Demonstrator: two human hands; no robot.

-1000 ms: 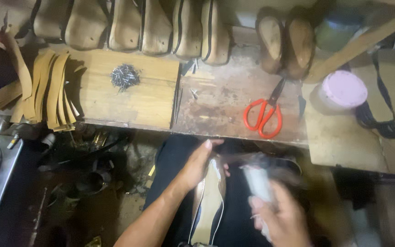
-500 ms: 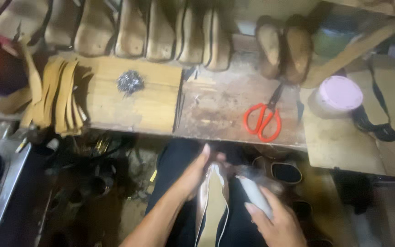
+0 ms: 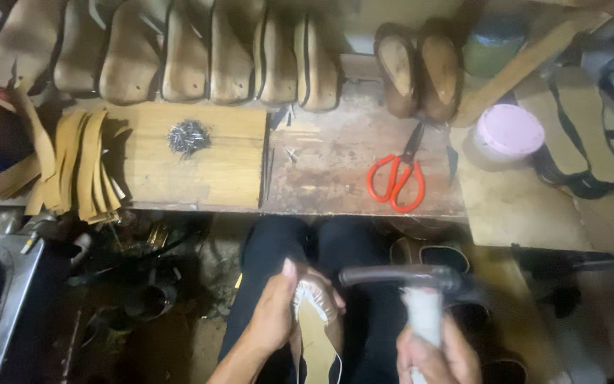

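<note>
My left hand (image 3: 273,313) grips a slim shoe upper on its last (image 3: 315,320), sole side up, over my dark trousers. My right hand (image 3: 436,355) is closed around the pale handle of a hammer (image 3: 401,276). The metal hammer head lies level, just right of the shoe's toe and slightly above it. A small pile of dark nails (image 3: 188,136) sits on a wooden board (image 3: 200,171) on the bench ahead.
Red-handled scissors (image 3: 396,182) lie on the worn bench (image 3: 335,171). A row of shoe lasts and soles (image 3: 200,53) lines the back. Tan leather strips (image 3: 79,167) hang at the left. A pink-lidded tub (image 3: 510,131) stands at the right, sandals (image 3: 595,142) beyond it.
The hammer has swung up and in, its head now beside the shoe's toe. My left hand has shifted its hold round the toe end.
</note>
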